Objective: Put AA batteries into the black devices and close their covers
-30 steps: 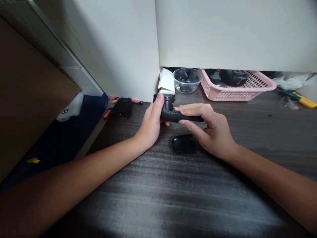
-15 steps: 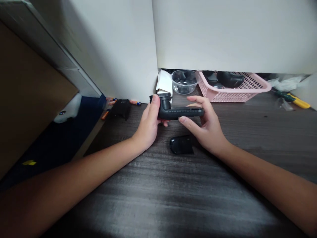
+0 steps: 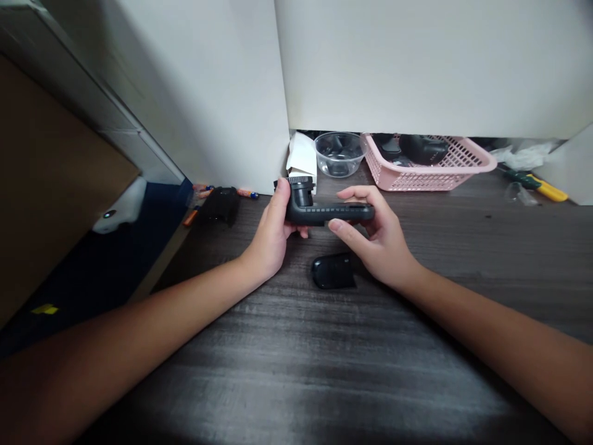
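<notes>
A black L-shaped device (image 3: 331, 213) is held level above the table, its round ribbed knob (image 3: 301, 191) upward at the left end. My left hand (image 3: 271, 228) is closed around that knob end, thumb against its side; the fingers behind are partly hidden. My right hand (image 3: 380, 238) curls round the straight end, thumb along the near lower edge and fingers on the far side. Just below them on the table lies a black curved cover (image 3: 332, 272), one end rounded and the other cut straight.
A pink basket (image 3: 426, 176) with black parts stands at the back, beside a clear plastic bowl (image 3: 340, 154) and a small white box (image 3: 302, 154). Orange batteries (image 3: 191, 216) and a black piece (image 3: 218, 207) lie left. A yellow-handled tool (image 3: 551, 188) is far right.
The whole view has shifted slightly, so everything appears a little further left. Both hands keep almost the same hold on the black device.
</notes>
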`<state>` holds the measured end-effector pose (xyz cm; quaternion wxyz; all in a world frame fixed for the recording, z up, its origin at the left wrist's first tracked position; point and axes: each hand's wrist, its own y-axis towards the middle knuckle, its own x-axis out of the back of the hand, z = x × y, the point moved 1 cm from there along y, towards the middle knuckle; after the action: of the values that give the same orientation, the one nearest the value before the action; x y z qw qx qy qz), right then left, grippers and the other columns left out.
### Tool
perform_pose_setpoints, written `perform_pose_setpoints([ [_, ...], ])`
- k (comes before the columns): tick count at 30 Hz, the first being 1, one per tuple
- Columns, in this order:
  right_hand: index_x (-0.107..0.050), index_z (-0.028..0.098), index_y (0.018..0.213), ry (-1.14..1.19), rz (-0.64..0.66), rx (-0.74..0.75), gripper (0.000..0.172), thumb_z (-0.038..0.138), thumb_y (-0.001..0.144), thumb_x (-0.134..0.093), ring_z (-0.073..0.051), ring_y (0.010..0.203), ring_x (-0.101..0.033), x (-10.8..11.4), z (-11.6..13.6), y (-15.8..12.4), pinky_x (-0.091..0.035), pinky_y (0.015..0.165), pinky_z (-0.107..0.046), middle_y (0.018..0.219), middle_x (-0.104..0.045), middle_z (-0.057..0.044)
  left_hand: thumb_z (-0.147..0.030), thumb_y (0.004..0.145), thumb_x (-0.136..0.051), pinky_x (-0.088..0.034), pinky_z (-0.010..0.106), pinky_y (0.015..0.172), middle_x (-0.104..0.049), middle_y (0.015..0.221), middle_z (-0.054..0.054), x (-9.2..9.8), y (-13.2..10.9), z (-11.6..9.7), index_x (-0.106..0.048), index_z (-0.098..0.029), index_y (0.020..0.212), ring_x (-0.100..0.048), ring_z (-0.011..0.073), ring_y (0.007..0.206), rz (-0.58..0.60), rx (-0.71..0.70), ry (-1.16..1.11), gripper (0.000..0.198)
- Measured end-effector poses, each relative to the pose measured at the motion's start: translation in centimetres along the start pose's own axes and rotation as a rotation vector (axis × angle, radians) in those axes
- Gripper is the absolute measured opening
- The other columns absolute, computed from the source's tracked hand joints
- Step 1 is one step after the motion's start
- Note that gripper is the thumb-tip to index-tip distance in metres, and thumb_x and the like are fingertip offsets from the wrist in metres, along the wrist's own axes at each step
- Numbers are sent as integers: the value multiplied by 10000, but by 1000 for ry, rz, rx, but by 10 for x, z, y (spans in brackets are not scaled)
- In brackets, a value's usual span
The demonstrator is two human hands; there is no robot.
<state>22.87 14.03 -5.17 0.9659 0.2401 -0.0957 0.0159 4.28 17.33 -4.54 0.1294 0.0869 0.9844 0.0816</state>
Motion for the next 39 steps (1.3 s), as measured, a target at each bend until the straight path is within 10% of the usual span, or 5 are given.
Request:
perform_pose_setpoints([
  [8, -724, 210, 737, 166, 38, -237, 643, 749, 1013, -507, -218, 698, -711, 0, 1, 5, -586, 737, -371, 669, -731, -50, -693, 995, -493, -571, 319, 736, -719, 1252, 122, 1, -3, -2, -713, -224, 1187, -648, 287, 1164, 154, -7, 21, 552],
  [13, -741, 216, 770, 270, 28, -270, 694, 822, 979, -473, -215, 668, -690, 0, -3, 9, -581, 733, -363, 661, -722, -48, -502, 1006, -638, -554, 332, 856, -718, 1335, 122, 0, -4, -2, -710, -223, 1348, -631, 298, 1266, 287, 12, 115, 447],
  [21, -741, 216, 904, 424, 203, -341, 677, 784, 1030, -396, -210, 686, -682, -11, 1, 4, -591, 733, -367, 706, -714, -30, -692, 1065, -411, -532, 394, 982, -750, 845, 76, -5, -7, -2, -788, -187, 1064, -719, 265, 996, 433, 104, 137, 630],
  [31, -585, 216, 734, -613, 115, 18, 495, 572, 1075, -533, -202, 741, -573, -1, 4, 2, -326, 797, -397, 712, -643, 0, -549, 1057, -584, -520, 419, 1091, -758, 1297, 97, -13, -15, -3, -762, -244, 1291, -665, 277, 1275, 324, 227, -146, 425],
  [39, -568, 224, 768, -712, 181, 355, 339, 424, 978, -742, -174, 698, -560, 6, 7, 6, -352, 790, -389, 708, -642, 27, -553, 993, -696, -476, 440, 1165, -657, 1511, 88, -6, -14, 8, -587, -311, 1547, -559, 306, 1437, 223, 253, -67, 614],
])
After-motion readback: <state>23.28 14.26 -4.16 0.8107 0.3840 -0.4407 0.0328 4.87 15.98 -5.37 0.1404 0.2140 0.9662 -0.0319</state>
